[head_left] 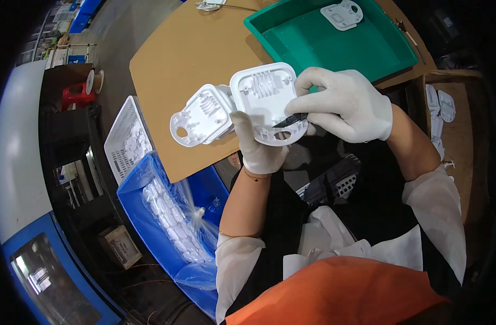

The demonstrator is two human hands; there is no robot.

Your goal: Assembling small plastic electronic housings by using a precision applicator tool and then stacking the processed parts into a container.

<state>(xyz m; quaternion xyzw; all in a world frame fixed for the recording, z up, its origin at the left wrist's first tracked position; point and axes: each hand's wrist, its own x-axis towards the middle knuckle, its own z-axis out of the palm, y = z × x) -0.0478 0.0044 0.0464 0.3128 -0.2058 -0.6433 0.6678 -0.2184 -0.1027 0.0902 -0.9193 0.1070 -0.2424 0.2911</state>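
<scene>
My left hand (256, 149), in a white glove, grips a white moulded plastic housing (264, 100) from below, its thumb on the near left edge. The housing's open inner side faces up, with curved ribs, small posts and an oval handle hole at the near end. My right hand (348, 105), also gloved, pinches a small knife (291, 120) with a black pointed blade. Its tip lies over the housing beside the handle hole; whether it touches is unclear. Just left of my left hand, similar white housings (204, 116) lie stacked on the brown board.
A green tray (334, 59) with one white housing (342, 14) stands at the far right of the brown board (188, 59). A blue bin (196, 290) lined with plastic holds many white parts. Beyond it is a white crate (115, 130). At right, a cardboard box (470, 135) contains white pieces.
</scene>
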